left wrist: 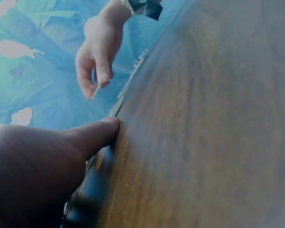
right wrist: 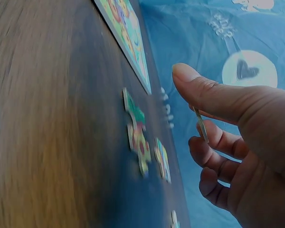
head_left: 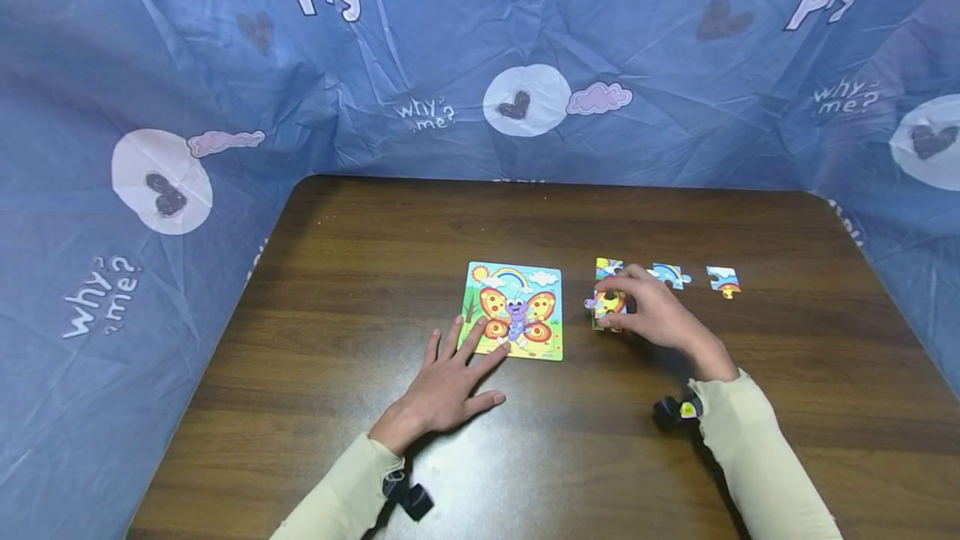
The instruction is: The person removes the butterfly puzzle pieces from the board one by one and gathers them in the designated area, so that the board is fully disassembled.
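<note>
A square butterfly puzzle board (head_left: 514,311) lies flat on the dark wooden table (head_left: 360,290). My left hand (head_left: 450,377) rests flat on the table, its straight fingers touching the board's lower left corner; in the left wrist view the thumb (left wrist: 97,134) lies against the board's edge. My right hand (head_left: 648,311) is just right of the board and pinches a thin puzzle piece (right wrist: 201,125) between thumb and fingers. In the head view this colourful piece (head_left: 606,304) shows at the fingertips. The same hand (left wrist: 97,54) and its piece appear in the left wrist view.
Loose puzzle pieces lie on the table beyond the right hand: one (head_left: 608,267) by the fingers, one (head_left: 670,275) further right, one (head_left: 724,280) furthest right. Pieces (right wrist: 137,133) also show under the right wrist. Blue printed sheeting (head_left: 480,65) walls the table's back and sides.
</note>
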`<state>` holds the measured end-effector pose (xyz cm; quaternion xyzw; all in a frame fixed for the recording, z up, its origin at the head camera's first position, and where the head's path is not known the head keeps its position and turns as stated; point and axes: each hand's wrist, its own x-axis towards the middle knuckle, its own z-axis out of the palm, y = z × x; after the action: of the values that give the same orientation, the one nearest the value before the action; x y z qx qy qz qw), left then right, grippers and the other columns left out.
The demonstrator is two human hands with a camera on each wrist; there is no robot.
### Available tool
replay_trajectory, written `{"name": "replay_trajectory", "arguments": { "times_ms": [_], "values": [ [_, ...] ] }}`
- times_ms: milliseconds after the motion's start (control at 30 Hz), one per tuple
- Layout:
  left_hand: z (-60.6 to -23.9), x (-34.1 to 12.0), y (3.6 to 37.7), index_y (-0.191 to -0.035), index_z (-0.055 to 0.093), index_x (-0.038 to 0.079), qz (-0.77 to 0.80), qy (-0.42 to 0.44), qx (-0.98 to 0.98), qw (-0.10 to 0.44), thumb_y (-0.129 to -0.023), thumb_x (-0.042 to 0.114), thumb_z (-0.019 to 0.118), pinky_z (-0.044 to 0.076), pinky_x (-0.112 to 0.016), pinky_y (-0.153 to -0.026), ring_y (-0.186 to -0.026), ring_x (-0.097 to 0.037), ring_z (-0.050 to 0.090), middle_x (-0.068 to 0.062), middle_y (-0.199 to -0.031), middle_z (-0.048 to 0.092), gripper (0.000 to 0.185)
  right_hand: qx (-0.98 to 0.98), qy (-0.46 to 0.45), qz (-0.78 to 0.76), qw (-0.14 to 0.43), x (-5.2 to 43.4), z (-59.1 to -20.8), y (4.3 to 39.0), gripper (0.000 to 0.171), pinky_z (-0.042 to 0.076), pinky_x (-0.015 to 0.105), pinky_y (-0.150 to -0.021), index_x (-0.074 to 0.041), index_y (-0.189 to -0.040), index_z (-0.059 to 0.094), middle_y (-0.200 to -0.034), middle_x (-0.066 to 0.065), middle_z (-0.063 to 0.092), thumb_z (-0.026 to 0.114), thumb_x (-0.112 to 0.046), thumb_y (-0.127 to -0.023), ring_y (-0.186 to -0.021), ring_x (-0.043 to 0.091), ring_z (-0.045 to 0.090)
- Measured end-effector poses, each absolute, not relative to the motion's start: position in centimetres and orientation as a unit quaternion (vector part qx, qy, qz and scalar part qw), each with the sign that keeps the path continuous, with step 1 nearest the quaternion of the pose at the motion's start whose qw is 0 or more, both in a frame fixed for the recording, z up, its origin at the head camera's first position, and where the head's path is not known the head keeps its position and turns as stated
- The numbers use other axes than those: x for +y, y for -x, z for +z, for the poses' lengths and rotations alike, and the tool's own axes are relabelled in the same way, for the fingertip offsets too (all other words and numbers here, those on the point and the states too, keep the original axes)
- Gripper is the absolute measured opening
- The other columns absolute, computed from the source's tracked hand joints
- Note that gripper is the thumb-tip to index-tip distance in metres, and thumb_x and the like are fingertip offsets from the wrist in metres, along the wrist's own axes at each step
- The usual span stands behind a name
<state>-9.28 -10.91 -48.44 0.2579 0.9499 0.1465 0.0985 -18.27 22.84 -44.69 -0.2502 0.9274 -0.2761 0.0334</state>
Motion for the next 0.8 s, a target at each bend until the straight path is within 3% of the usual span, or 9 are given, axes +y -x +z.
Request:
{"name": "replay_trajectory", "arguments": {
  "times_ms": [133,367,533,800],
  "values": [
    [-48.5,-10.9,9.3,-0.155,0.036,0.032,0.146,-0.259,0.950,0.100,-0.098,0.057,0.051,0.012,-0.071,-0.120,-0.156,-0.047,0.006,-0.013,-0.170,0.012,0.065,0.930,0.244,-0.274,0.019,24.2,-44.8,18.0,0.048,0.043,0.030,-0.073,-0.005,-0.123,0.070,-0.110,0.012,0.063,0.085,-0.018,-0.079,-0.090,0.019,0.054],
    [-48.7,-10.9,9.3,-0.155,0.037,0.030,0.151,-0.260,0.949,0.092,-0.098,0.055,0.052,0.014,-0.071,-0.120,-0.155,-0.047,0.008,-0.015,-0.170,0.015,0.064,0.932,0.232,-0.280,-0.004,26.7,-44.8,17.4,0.048,0.044,0.025,-0.066,-0.005,-0.121,0.069,-0.107,0.012,0.063,0.086,-0.017,-0.078,-0.080,0.019,0.055],
    [-48.7,-10.9,9.3,-0.155,0.038,0.030,0.153,-0.264,0.948,0.089,-0.098,0.053,0.052,0.014,-0.072,-0.119,-0.155,-0.048,0.009,-0.016,-0.169,0.016,0.063,0.938,0.217,-0.270,-0.009,28.5,-44.6,16.9,0.046,0.043,0.026,-0.067,-0.004,-0.122,0.069,-0.104,0.013,0.062,0.084,-0.016,-0.080,-0.083,0.020,0.052],
    [-48.7,-10.9,9.3,-0.155,0.038,0.030,0.153,-0.262,0.949,0.087,-0.098,0.053,0.053,0.015,-0.072,-0.119,-0.155,-0.048,0.009,-0.016,-0.169,0.016,0.063,0.947,0.201,-0.251,-0.020,31.1,-44.3,16.3,0.047,0.046,0.045,-0.082,-0.003,-0.121,0.069,-0.114,0.021,0.064,0.085,-0.015,-0.078,-0.104,0.035,0.061]
  ]
}}
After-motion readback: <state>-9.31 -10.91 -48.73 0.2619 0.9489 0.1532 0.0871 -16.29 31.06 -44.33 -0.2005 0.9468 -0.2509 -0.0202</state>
